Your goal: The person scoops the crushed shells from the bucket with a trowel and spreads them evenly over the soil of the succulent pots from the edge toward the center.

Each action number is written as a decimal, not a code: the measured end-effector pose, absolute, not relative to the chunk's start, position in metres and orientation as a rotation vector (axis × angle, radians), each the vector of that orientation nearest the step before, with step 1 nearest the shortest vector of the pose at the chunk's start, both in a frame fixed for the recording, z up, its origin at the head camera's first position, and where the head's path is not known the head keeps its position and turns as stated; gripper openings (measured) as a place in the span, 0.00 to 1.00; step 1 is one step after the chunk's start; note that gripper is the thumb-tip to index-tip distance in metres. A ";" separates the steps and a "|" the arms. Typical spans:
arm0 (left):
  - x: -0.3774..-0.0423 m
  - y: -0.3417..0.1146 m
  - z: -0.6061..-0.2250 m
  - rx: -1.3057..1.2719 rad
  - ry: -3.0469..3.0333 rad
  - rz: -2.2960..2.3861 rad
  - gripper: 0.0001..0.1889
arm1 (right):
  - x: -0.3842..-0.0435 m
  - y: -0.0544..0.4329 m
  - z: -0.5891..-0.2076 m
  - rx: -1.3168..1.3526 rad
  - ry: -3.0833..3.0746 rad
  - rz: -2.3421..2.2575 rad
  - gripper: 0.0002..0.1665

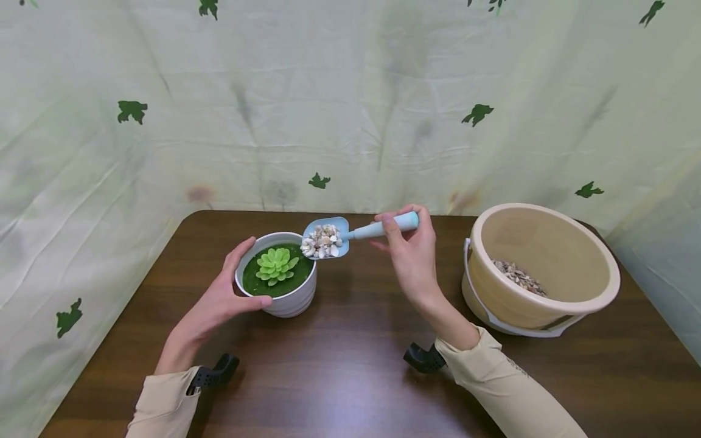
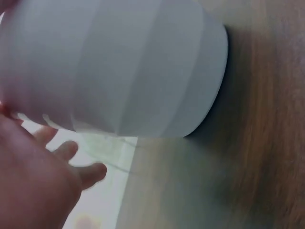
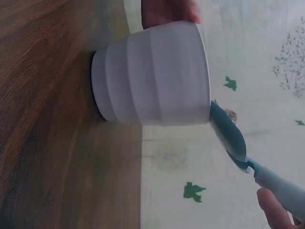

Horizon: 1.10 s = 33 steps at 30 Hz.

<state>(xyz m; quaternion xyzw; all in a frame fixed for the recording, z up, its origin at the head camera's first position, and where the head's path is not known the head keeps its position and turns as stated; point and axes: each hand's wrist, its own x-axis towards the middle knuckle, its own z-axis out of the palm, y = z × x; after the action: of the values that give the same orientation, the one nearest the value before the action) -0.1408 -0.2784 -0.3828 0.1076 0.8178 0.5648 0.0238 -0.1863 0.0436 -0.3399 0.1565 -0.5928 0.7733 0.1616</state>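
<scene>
A white ribbed plant pot (image 1: 292, 298) stands on the table, with a light-green succulent (image 1: 276, 266) in dark green filling. My left hand (image 1: 219, 295) grips the pot by its left side, thumb at the near rim and index finger at the far rim. In the left wrist view, several other fingers (image 2: 93, 175) stick out beside the pot wall. My right hand (image 1: 412, 255) holds a blue hand trowel (image 1: 386, 227) by its handle. Small pale shells and pebbles (image 1: 323, 241) fill the trowel's blade, whose tip is at the pot's right rim, also in the right wrist view.
At the right stands a beige bucket (image 1: 547, 313) with a white handle lowered against its side. More shells and pebbles (image 1: 517, 277) lie at its bottom. Behind the brown wooden table (image 1: 339, 377) hangs a pale curtain (image 1: 350, 121) with green leaf shapes.
</scene>
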 end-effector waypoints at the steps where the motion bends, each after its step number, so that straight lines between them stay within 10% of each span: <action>1: -0.141 -0.279 -0.382 0.337 2.493 1.777 0.54 | -0.186 0.044 -0.340 0.444 -1.693 2.207 0.15; 33: -0.142 -0.278 -0.381 0.377 2.329 1.885 0.51 | -0.179 0.040 -0.333 0.475 -1.734 2.093 0.15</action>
<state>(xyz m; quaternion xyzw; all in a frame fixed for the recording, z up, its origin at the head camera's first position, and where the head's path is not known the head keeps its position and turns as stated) -0.1415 -0.2780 -0.3808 0.1247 0.7698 0.6230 0.0607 -0.1791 0.0403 -0.3327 0.1689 -0.6171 0.7447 0.1899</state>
